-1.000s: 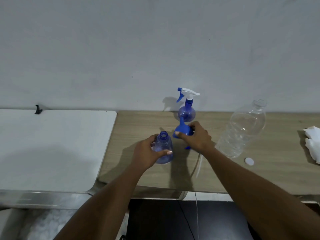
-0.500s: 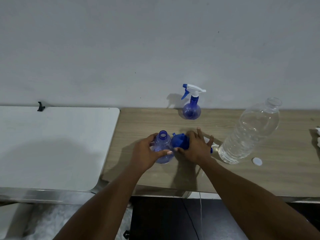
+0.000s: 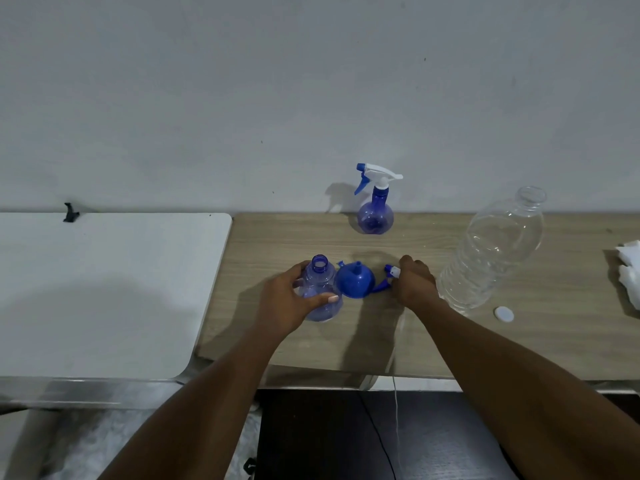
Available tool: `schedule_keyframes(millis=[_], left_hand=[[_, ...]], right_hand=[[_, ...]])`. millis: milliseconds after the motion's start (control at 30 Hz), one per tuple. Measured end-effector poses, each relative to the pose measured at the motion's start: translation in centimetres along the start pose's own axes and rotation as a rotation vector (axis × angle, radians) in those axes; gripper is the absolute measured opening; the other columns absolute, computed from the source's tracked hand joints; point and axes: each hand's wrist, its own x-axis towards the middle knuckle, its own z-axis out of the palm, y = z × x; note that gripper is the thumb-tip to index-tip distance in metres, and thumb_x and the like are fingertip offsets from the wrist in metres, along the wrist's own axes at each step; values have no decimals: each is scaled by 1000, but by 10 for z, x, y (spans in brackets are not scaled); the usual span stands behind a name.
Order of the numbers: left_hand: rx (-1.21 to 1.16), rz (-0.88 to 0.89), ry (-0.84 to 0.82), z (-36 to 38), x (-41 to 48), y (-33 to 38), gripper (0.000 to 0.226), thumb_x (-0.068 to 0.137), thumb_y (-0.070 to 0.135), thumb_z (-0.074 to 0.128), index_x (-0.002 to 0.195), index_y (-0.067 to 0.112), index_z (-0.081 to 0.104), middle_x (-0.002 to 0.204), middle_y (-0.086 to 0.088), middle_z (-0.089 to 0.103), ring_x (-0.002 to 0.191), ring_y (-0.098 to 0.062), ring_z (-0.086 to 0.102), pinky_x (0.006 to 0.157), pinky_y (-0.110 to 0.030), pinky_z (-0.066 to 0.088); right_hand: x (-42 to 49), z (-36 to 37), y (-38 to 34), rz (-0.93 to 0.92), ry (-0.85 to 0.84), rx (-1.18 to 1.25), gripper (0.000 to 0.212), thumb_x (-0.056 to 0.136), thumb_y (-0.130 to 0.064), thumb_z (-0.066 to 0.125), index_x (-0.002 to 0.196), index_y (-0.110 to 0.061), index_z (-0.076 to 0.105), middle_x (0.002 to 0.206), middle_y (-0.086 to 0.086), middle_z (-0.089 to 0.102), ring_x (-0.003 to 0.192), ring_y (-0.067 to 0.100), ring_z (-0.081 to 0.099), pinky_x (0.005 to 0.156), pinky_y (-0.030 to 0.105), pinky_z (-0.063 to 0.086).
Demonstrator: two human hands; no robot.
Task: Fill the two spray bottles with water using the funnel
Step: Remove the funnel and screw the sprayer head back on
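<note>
A: Head view; open spray bottle point(image 3: 320, 294) upright on the wooden counter point(image 3: 450, 341), close to its left edge and nearer the front edge than the back; neck uncapped; left hand point(image 3: 287, 303) wrapped around the round belly, thumb across the front.

B: Handling?

A: Thin translucent plastic; looks empty, so I'd judge it light and apt to tip; best held low on the belly, as now; squeezing would dent it.

B: Funnel?

A: Blue funnel point(image 3: 355, 280) mouth-down on the counter, spout up, touching the bottle's right side; stiff, light; take it by the rim.

B: Right hand?

A: Right hand point(image 3: 414, 284) just right of the funnel, knuckles up, fingers curled over the detached spray head point(image 3: 389, 277); whether it pinches or only rests, I cannot tell.

B: Rest?

A: Second spray bottle point(image 3: 375, 211) at the back edge, trigger on; clear water bottle point(image 3: 491, 254) to the right, uncapped, cap point(image 3: 504, 313) beside it; likely heavy and slippery to pour.
</note>
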Motion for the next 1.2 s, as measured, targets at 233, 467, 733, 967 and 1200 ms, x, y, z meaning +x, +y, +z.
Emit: schedule_keyframes(millis=[233, 467, 733, 967, 1200], left_hand=[[26, 7, 9, -1, 2, -2, 62, 60, 42, 92, 112, 48, 58, 95, 32, 66, 92, 13, 61, 80, -14, 47], [54, 19, -40, 3, 1, 6, 70, 61, 46, 91, 123, 37, 59, 101, 28, 63, 92, 13, 58, 76, -7, 43], [-2, -43, -56, 14, 3, 9, 68, 53, 42, 95, 111, 50, 60, 100, 21, 69, 98, 1, 64, 80, -18, 49], [-14, -77, -90, 15, 6, 11, 72, 52, 46, 95, 115, 47, 60, 106, 17, 69, 100, 0, 63, 80, -17, 49], [-1, -100, -93, 17, 9, 9, 81, 53, 47, 94, 126, 38, 59, 111, 15, 67, 105, -6, 62, 90, -28, 51]], right_hand=[[1, -23, -9, -29, -59, 21, 33, 84, -34, 75, 106, -13, 66, 114, 13, 61, 94, 29, 60, 74, 34, 47], [-32, -115, -47, -324, 71, 182, 32, 83, -30, 79, 110, -21, 66, 105, 8, 69, 84, 22, 63, 72, 33, 52], [-96, -215, -128, -712, 455, 387, 37, 91, -35, 71, 122, -18, 61, 97, -6, 59, 81, 13, 58, 68, 21, 50], [-104, -193, -145, -834, 458, 317, 39, 92, -33, 70, 126, -18, 59, 107, -4, 65, 91, 14, 59, 78, 34, 54], [-91, -128, -128, -874, 249, 264, 37, 89, -34, 73, 121, -20, 59, 102, -9, 62, 85, 12, 57, 76, 38, 54]])
